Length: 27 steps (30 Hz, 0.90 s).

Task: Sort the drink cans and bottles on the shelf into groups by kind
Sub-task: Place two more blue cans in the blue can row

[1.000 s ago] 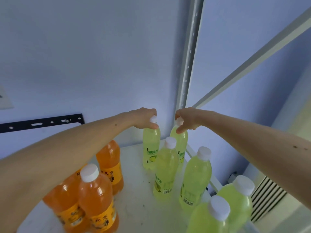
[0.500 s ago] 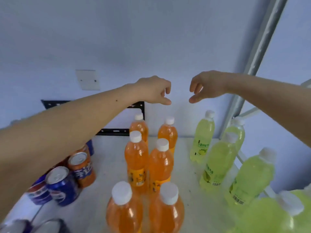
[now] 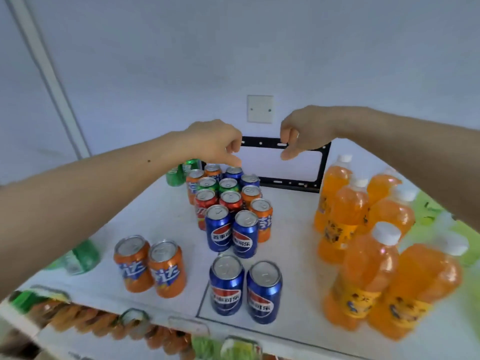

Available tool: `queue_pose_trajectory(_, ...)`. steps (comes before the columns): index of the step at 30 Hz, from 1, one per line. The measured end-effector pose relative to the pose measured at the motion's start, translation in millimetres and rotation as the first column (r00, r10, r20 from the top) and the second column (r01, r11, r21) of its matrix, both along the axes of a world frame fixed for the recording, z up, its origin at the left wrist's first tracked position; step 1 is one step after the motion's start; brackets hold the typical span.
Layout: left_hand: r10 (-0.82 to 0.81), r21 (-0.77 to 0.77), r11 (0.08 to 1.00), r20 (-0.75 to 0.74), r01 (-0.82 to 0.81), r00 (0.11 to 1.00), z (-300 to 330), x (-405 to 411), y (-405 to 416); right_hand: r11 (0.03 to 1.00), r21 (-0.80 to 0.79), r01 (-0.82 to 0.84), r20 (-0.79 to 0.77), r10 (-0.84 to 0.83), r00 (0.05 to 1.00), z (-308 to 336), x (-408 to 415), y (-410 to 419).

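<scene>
The white shelf point(image 3: 166, 229) carries everything, with a black bracket point(image 3: 322, 165) on the wall behind its back edge. Taking the packed cluster of cans point(image 3: 228, 198) in the middle of the shelf as the marker: to its right stands the biggest group, the orange bottles point(image 3: 363, 245) with white caps, upright and crowded together, the nearer ones blurred. Beyond those, at the far right, is a green blur I cannot make out. The cluster itself mixes kinds: two blue cans point(image 3: 232, 233) at its front, red cans point(image 3: 219, 201) behind them, green and orange ones further back, all upright and touching. In front of the cluster, near the shelf's front edge, stands a pair of blue cans point(image 3: 245, 289) side by side. Left of that pair stand two orange cans point(image 3: 150, 267), touching. A green bottle point(image 3: 78, 258) lies further left of the cluster, partly hidden by the forearm, and another green bottle point(image 3: 179, 172) sits at the cluster's back left corner. Above the cluster's rear, both hands hang in the air, empty: the left hand point(image 3: 215, 144) has its fingers curled loosely downward, and the right hand point(image 3: 304, 131) likewise, with its thumb pointing down; neither touches a can.
</scene>
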<state>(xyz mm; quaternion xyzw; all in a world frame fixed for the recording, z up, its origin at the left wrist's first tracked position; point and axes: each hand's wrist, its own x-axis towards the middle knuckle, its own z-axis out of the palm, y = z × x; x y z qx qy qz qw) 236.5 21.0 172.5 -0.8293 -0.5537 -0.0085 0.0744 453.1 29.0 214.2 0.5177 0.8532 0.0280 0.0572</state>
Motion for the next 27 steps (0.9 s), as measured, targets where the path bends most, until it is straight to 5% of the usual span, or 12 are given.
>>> queue_pose_trajectory(8,-0.077,-0.084,0.993,0.048,0.081,0.996,-59.8,-76.9,-26.4,0.990,-0.127,0.062,0.041,-0.057,0.998,-69.3,-78.9,-35.5)
queue_pose_trajectory(27,-0.126,-0.216,0.964,0.135,0.153,0.983,-164.0,-61.9,4.4,0.981,-0.179,0.076,0.042,-0.070,0.997,-174.4,-93.6,-16.4)
